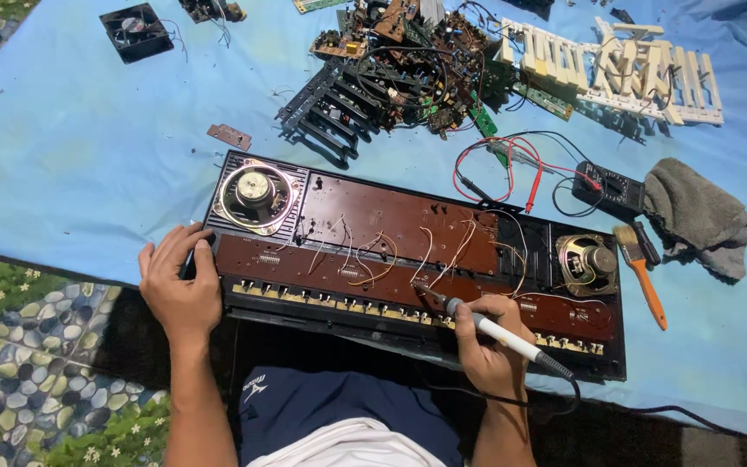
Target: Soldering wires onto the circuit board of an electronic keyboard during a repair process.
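Note:
An opened electronic keyboard case (408,259) lies on a blue sheet, its brown circuit boards, thin wires and two round speakers (254,195) exposed. My right hand (493,346) grips a white-handled soldering iron (494,330), its tip touching the lower brown board near the middle. My left hand (179,278) rests flat on the case's left end, fingers curled over its edge beside the larger speaker.
A multimeter (609,186) with red and black leads, a paintbrush (641,272) and a grey rag (698,216) lie to the right. Loose circuit boards and black keys (391,69), white keys (616,69) and a small fan (137,31) sit at the back. Patterned floor mat lower left.

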